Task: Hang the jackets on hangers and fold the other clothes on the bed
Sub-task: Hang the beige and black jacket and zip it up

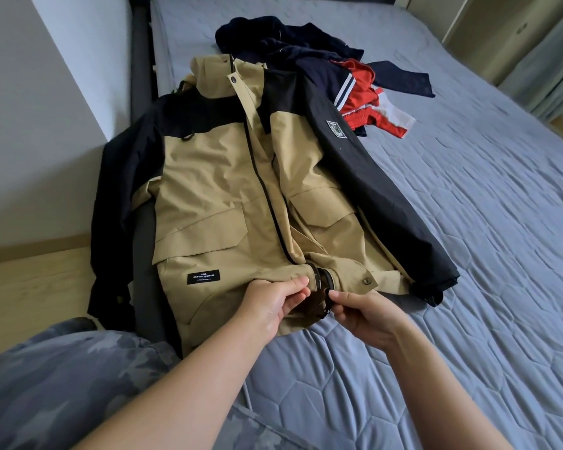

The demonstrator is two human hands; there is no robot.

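Pinching the zipper base of the tan-and-black jacket (238,190) with both hands, left hand (273,306) and right hand (368,316), near bed (468,222) edge; no hanger visible, far clothes pile (322,66) unfolded.

Tan and black on a blue-grey quilted bed

The jacket (228,190) is showing tan panels with black shoulders, sleeves and zip, plus a black label with white lettering. The clothes pile (322,69) is mixing navy, red and white stripes. The bedspread (468,222) is displaying stitched hexagons; the trousers (62,378) are wearing grey-blue camouflage.
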